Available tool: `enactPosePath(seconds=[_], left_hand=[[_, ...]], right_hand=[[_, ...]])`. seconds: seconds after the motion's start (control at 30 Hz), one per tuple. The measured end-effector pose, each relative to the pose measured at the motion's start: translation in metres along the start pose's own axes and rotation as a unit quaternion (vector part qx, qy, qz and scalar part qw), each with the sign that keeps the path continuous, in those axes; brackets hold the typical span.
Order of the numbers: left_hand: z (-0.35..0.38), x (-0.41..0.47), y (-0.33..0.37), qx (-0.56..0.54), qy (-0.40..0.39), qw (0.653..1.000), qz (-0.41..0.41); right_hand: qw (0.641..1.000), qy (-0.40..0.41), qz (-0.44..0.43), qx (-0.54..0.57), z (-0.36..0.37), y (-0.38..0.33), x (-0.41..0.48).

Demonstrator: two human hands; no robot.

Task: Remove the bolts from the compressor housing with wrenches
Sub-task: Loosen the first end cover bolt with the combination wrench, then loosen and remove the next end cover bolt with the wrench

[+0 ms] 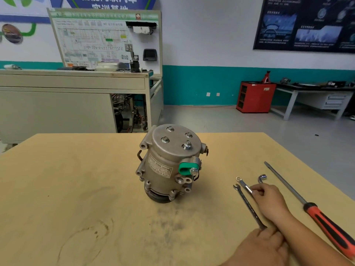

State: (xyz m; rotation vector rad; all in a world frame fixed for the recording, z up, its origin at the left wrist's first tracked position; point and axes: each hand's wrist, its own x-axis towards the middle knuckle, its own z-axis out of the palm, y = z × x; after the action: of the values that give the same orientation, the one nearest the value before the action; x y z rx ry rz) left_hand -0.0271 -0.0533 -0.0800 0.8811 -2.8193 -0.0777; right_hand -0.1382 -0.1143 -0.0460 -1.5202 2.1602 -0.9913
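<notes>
- behind the worktop [76, 179], a workshop is showing: a wiring training board [107, 39] is standing over a grey cabinet at far left, and a red tool cabinet [255, 96] is sitting against the teal-banded wall at far right.
- the left half of the worktop is lying as smudged, ring-stained plywood, leaving open room on that side for swinging a handle.
- the compressor housing [169, 164] is standing on end near the middle of the worktop, toward the far edge, probably so that its flat end cap is facing up for the tools.
- four bolts [164, 139] are sitting in that cap. the raised bolt [187, 145] at the right is standing proud of the others and looks partly backed out.
- the left hand [259, 244] is sitting by the near edge, right of centre, with its fingers curling round the near end of the long wrench [248, 207]. the open end is pointing toward the housing, well apart from it.
- the right hand [269, 198] is resting just beyond it, fingertips pinching the shank of the short wrench [243, 183], likely lifting it to try for size.
- an l-shaped socket wrench [261, 178] is lying just beyond the right hand, not touching it.
- the screwdriver [326, 223] is lying along the right edge, its handle toward the near right corner. it is sitting close enough to the edge that a sweeping forearm could be knocking it off.
</notes>
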Motion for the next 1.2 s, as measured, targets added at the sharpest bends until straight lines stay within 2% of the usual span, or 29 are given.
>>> enactPosePath(seconds=[0.07, 0.13, 0.2, 0.27, 0.33, 0.43, 0.5, 0.57, 0.63, 0.7, 0.77, 1.03, 1.13, 1.2], left_hand=[[0.001, 0.0, 0.005, -0.002, -0.015, 1.0, 0.017], [-0.006, -0.003, 0.003, -0.025, 0.02, 0.999, 0.024], [-0.025, -0.012, 0.005, -0.058, 0.02, 0.997, 0.039], [-0.059, -0.03, -0.003, -0.131, 0.062, 0.989, 0.031], [-0.095, -0.049, -0.014, -0.185, 0.159, 0.969, 0.037], [-0.138, -0.07, -0.037, -0.16, 0.406, 0.898, 0.058], [-0.168, -0.077, -0.056, -0.122, 0.491, 0.861, 0.047], [-0.193, -0.081, -0.078, -0.085, 0.526, 0.846, -0.014], [-0.209, -0.081, -0.1, -0.029, 0.478, 0.871, -0.113], [-0.21, -0.08, -0.122, 0.033, 0.358, 0.909, -0.211], [-0.204, -0.08, -0.137, 0.043, 0.29, 0.925, -0.241], [-0.199, -0.097, -0.138, -0.028, 0.312, 0.926, -0.212], [-0.202, -0.104, -0.139, -0.048, 0.308, 0.928, -0.206], [-0.205, -0.113, -0.133, -0.082, 0.343, 0.916, -0.192]], right_hand=[[1.0, -0.001, 0.006, -0.002, -0.002, 0.0, -0.001], [1.0, -0.009, 0.002, 0.004, -0.003, -0.006, -0.003], [0.999, -0.003, -0.031, 0.045, -0.006, -0.021, -0.006], [0.989, 0.012, -0.089, 0.114, -0.012, -0.051, -0.013], [0.967, 0.013, -0.166, 0.192, -0.02, -0.093, -0.021], [0.931, -0.015, -0.261, 0.256, -0.025, -0.154, -0.03], [0.908, -0.102, -0.259, 0.314, -0.024, -0.183, -0.034], [0.906, -0.156, -0.268, 0.289, -0.021, -0.199, -0.037], [0.927, -0.124, -0.304, 0.179, -0.02, -0.203, -0.035], [0.934, -0.098, -0.311, 0.149, -0.02, -0.203, -0.034], [0.936, -0.088, -0.31, 0.145, -0.02, -0.204, -0.034], [0.939, -0.058, -0.318, 0.115, -0.019, -0.207, -0.043], [0.932, -0.053, -0.33, 0.138, -0.029, -0.219, -0.054], [0.921, -0.053, -0.348, 0.168, -0.036, -0.231, -0.069]])
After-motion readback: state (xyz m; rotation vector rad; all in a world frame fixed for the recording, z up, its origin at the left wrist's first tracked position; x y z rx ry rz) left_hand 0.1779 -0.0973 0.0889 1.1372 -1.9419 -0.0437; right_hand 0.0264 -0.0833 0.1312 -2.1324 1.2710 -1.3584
